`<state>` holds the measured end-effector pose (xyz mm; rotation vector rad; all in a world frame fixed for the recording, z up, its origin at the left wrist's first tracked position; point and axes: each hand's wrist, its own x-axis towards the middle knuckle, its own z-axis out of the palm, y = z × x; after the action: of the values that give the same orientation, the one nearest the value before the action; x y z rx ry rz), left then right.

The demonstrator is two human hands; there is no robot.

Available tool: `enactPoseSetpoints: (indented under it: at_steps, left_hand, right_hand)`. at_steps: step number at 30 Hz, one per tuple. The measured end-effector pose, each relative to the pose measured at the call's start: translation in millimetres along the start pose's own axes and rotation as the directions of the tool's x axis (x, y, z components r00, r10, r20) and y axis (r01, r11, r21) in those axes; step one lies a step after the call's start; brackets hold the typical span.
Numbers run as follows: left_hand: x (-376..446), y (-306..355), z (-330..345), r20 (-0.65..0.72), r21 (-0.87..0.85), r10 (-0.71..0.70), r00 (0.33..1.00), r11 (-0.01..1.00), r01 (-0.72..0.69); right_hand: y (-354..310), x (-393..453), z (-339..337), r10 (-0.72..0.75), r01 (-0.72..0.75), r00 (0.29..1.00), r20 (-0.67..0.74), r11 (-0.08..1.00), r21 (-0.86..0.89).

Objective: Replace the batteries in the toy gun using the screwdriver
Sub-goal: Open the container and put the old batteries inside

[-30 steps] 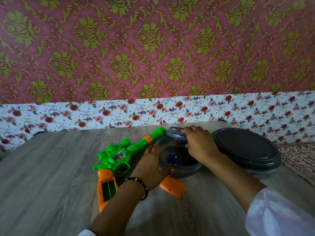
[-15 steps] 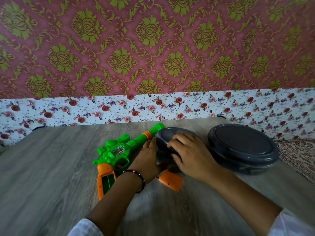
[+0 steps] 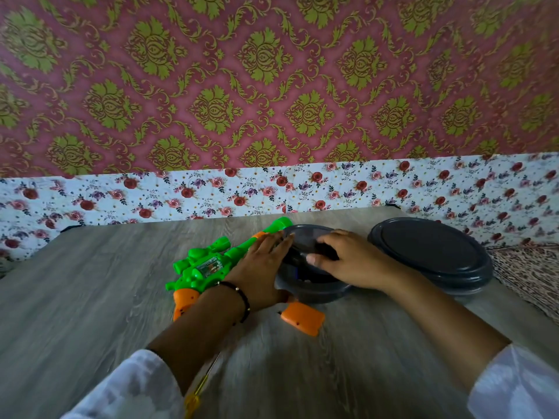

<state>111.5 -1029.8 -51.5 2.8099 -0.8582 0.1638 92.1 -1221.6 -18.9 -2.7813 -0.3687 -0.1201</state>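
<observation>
Across the wood-grain surface (image 3: 90,297) in front of you, the biggest thing is the closed dark grey container (image 3: 432,252) at about 2 o'clock from centre. Just beside it, toward 9 o'clock, sits the smaller grey bowl (image 3: 314,293), its lid (image 3: 305,237) tilted over the opening, with something blue showing inside that is too blurred to name.

Your toy gun (image 3: 208,264) lies at the bowl's 9 o'clock side, green barrel pointing to 1 o'clock and orange handle toward you. An orange cover piece (image 3: 302,319) lies apart from it, at 6 o'clock of the bowl.

Your left hand (image 3: 260,273) reaches across the gun, fingers straight and together, fingertips touching the lid's near-left edge; its grip is flat and holds nothing. Your right hand (image 3: 351,261) rests on the lid, fingers curled over its top and thumb at the rim, so its grip holds the lid.

Your screwdriver (image 3: 201,388), with a yellow handle, lies at 6 o'clock, partly under your left sleeve (image 3: 130,391).
</observation>
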Motion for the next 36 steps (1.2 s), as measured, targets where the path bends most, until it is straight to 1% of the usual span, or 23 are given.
enactPoseSetpoints:
  at_steps: [2, 5, 8, 11, 13, 16, 20, 23, 28, 30, 31, 34, 36]
  left_hand:
    - [4, -6, -2, 0.025, 0.044, 0.026, 0.999, 0.999, -0.027]
    - [5, -10, -4, 0.021, 0.118, 0.048, 0.999, 0.992, -0.05]
    - [3, -8, -4, 0.0, 0.165, 0.064, 0.998, 0.984, -0.063]
    - [3, -5, -5, -0.024, 0.192, 0.094, 0.995, 0.977, -0.088]
    - [5, -4, -7, -0.031, 0.191, 0.119, 0.992, 0.975, -0.111]
    - [4, -3, -9, -0.023, 0.169, 0.117, 0.993, 0.979, -0.111]
    - [-1, -6, -5, -0.032, 0.134, 0.092, 0.995, 0.987, -0.087]
    - [-2, -8, -2, -0.051, 0.11, 0.088, 0.995, 0.991, -0.082]
    - [-3, -10, 5, -0.106, 0.089, 0.129, 0.986, 0.989, -0.12]
    - [-3, -10, 6, -0.143, 0.109, 0.137, 0.98, 0.987, -0.122]
    - [-3, -11, 8, -0.157, 0.142, 0.165, 0.974, 0.98, -0.143]
    - [0, -17, 13, -0.194, 0.208, 0.216, 0.957, 0.962, -0.175]
    - [0, -19, 15, -0.202, 0.244, 0.244, 0.949, 0.95, -0.193]
  right_hand:
    - [1, -4, -1, -0.028, 0.029, 0.998, 0.051, 1.0, -0.008]
    - [3, -11, 2, -0.063, 0.071, 0.992, 0.108, 0.995, -0.068]
    - [4, -17, 5, -0.086, 0.104, 0.989, 0.122, 0.984, -0.144]
    - [2, -19, 6, -0.091, 0.112, 0.99, 0.107, 0.973, -0.203]
    - [-1, -21, 9, -0.1, 0.122, 0.991, 0.091, 0.951, -0.283]
    - [-5, -24, 15, -0.139, 0.155, 0.988, 0.069, 0.919, -0.362]
    - [-4, -26, 22, -0.182, 0.192, 0.981, 0.063, 0.899, -0.394]
    - [-2, -27, 26, -0.19, 0.193, 0.981, 0.048, 0.893, -0.407]
    - [6, -30, 42, -0.178, 0.145, 0.983, -0.036, 0.889, -0.434]
    - [9, -28, 49, -0.151, 0.11, 0.987, -0.058, 0.89, -0.443]
    - [10, -27, 51, -0.151, 0.103, 0.986, -0.074, 0.888, -0.448]
    - [11, -25, 51, -0.187, 0.115, 0.977, -0.099, 0.862, -0.494]
    - [11, -26, 51, -0.171, 0.105, 0.981, -0.089, 0.86, -0.499]
